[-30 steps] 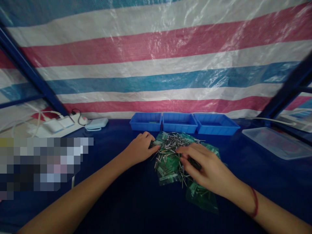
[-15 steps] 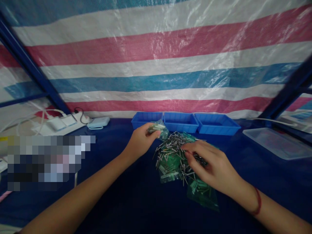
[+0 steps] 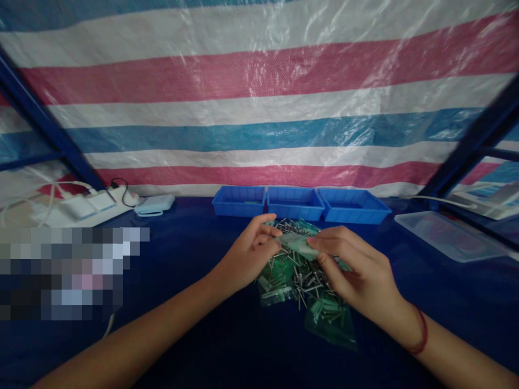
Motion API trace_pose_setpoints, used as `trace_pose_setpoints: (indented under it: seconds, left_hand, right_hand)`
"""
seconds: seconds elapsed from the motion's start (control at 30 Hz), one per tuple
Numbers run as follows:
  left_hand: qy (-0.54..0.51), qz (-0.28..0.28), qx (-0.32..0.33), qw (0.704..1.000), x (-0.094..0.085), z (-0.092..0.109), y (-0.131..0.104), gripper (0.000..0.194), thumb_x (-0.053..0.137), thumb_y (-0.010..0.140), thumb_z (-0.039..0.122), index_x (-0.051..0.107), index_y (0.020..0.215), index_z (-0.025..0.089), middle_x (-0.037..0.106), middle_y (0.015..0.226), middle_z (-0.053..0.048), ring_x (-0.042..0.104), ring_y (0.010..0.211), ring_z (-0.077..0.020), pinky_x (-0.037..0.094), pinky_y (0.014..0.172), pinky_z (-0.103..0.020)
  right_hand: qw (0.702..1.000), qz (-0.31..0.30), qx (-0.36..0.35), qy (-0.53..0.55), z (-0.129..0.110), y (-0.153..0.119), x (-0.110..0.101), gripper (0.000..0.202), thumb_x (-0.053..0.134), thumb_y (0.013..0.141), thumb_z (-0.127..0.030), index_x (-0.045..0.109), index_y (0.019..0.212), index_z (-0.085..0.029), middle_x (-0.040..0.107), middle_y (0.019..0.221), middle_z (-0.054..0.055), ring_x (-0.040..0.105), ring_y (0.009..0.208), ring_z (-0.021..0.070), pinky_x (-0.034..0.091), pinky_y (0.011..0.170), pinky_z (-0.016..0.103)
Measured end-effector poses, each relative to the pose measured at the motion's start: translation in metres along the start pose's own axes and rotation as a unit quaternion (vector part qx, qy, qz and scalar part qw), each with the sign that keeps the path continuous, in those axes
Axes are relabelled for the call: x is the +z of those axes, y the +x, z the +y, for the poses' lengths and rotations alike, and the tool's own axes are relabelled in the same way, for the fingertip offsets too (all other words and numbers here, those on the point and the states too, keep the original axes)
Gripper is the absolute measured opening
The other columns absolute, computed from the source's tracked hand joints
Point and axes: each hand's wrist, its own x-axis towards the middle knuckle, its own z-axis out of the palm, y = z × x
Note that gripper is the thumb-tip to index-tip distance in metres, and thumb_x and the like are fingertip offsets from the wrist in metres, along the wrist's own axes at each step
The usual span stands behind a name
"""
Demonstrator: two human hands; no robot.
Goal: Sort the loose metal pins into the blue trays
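A small clear greenish plastic bag (image 3: 299, 245) is stretched between my two hands above a heap of loose metal pins. My left hand (image 3: 255, 248) grips its left end between thumb and fingers. At the other end, my right hand (image 3: 357, 265) pinches it. Thin silvery metal pins (image 3: 298, 275) lie heaped under the hands, partly hidden by them. A green-tinted bag with pale sticks inside (image 3: 278, 289) lies at the heap's near left. Another such bag (image 3: 332, 319) lies nearer me, below my right hand.
Behind the heap stand three blue bins: a left bin (image 3: 239, 209) with a little something inside, a middle bin (image 3: 295, 212) and a right bin (image 3: 357, 214). A translucent plastic lid (image 3: 446, 235) lies right. A power strip (image 3: 97, 210) and a light-blue device (image 3: 154, 204) sit left.
My left hand has come right and down from beside the left bin, bringing the bag over the heap. My right hand has left the pins and taken the bag's right end.
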Motion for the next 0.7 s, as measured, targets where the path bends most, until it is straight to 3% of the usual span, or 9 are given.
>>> trace_pose_setpoints:
  seconds: [0.03, 0.1, 0.17, 0.23, 0.33, 0.47, 0.6, 0.7]
  left_hand:
    - [-0.034, -0.004, -0.032, 0.999, 0.000, 0.000, 0.001, 0.042, 0.055, 0.075, 0.021, 0.049, 0.116, 0.018, 0.062, 0.093, -0.006, 0.057, 0.071, -0.0144, 0.044, 0.062, -0.027]
    - [-0.115, -0.064, -0.097, 0.986, 0.000, 0.001, 0.001, 0.033, 0.046, 0.083, 0.035, 0.054, 0.109, 0.015, 0.061, 0.080, -0.004, 0.055, 0.062, -0.0125, 0.041, 0.056, -0.025]
    - [-0.182, -0.152, -0.138, 0.962, 0.002, 0.003, -0.002, 0.047, 0.038, 0.085, 0.054, 0.059, 0.095, 0.013, 0.060, 0.072, -0.004, 0.055, 0.059, -0.0120, 0.039, 0.052, -0.023]
    - [-0.194, -0.197, -0.131, 0.952, 0.005, 0.003, -0.007, 0.051, 0.046, 0.080, 0.061, 0.061, 0.084, 0.013, 0.059, 0.069, -0.004, 0.055, 0.059, -0.0111, 0.038, 0.052, -0.022]
    - [-0.157, -0.157, -0.070, 0.973, 0.008, 0.004, -0.011, 0.033, 0.066, 0.074, 0.046, 0.061, 0.080, 0.013, 0.058, 0.068, -0.001, 0.051, 0.058, -0.0085, 0.037, 0.054, -0.021]
    - [-0.106, -0.092, -0.004, 0.990, 0.005, 0.002, -0.009, 0.023, 0.062, 0.079, 0.037, 0.060, 0.082, 0.014, 0.057, 0.068, 0.000, 0.050, 0.059, -0.0086, 0.040, 0.057, -0.022]
    - [-0.054, -0.101, 0.043, 0.993, 0.005, 0.003, -0.010, 0.020, 0.060, 0.079, 0.034, 0.060, 0.083, 0.015, 0.060, 0.072, -0.001, 0.054, 0.064, -0.0122, 0.043, 0.060, -0.024]
    - [0.022, -0.123, 0.057, 0.991, 0.005, 0.007, -0.013, 0.018, 0.058, 0.079, 0.034, 0.061, 0.083, 0.016, 0.063, 0.077, -0.003, 0.057, 0.071, -0.0158, 0.045, 0.062, -0.026]
  right_hand:
    - [1.000, 0.004, -0.012, -0.018, 0.000, -0.001, -0.002, 0.022, 0.052, 0.082, -0.005, 0.058, 0.097, -0.020, 0.062, 0.088, 0.006, 0.060, 0.081, 0.0155, 0.051, 0.067, 0.028]
    - [0.999, 0.004, -0.025, -0.043, 0.000, -0.002, -0.006, 0.025, 0.053, 0.081, -0.005, 0.059, 0.099, -0.022, 0.062, 0.093, 0.006, 0.061, 0.084, 0.0161, 0.051, 0.068, 0.029]
    - [0.998, 0.002, -0.041, -0.047, -0.001, -0.002, -0.008, 0.027, 0.054, 0.081, -0.006, 0.060, 0.101, -0.023, 0.061, 0.096, 0.006, 0.061, 0.086, 0.0166, 0.052, 0.070, 0.029]
    - [0.998, -0.007, -0.058, -0.038, -0.002, -0.002, -0.007, 0.030, 0.055, 0.080, -0.006, 0.061, 0.104, -0.023, 0.060, 0.099, 0.006, 0.061, 0.089, 0.0167, 0.052, 0.072, 0.029]
    - [1.000, -0.008, -0.025, -0.014, -0.003, -0.001, -0.001, 0.033, 0.054, 0.081, -0.007, 0.059, 0.109, -0.024, 0.058, 0.106, 0.007, 0.060, 0.093, 0.0167, 0.053, 0.074, 0.028]
    - [0.992, -0.011, 0.097, 0.080, -0.003, -0.001, 0.008, 0.045, 0.060, 0.080, -0.022, 0.046, 0.123, -0.020, 0.063, 0.093, 0.006, 0.062, 0.074, 0.0146, 0.054, 0.064, 0.027]
    - [0.983, -0.076, 0.130, 0.101, -0.006, -0.001, 0.012, 0.011, 0.059, 0.082, -0.029, 0.058, 0.081, -0.018, 0.060, 0.063, -0.001, 0.057, 0.054, 0.0104, 0.046, 0.049, 0.021]
    - [0.985, -0.075, 0.135, 0.073, -0.009, -0.001, 0.012, 0.022, 0.054, 0.086, -0.027, 0.055, 0.066, -0.018, 0.056, 0.055, -0.002, 0.053, 0.047, 0.0089, 0.041, 0.044, 0.020]
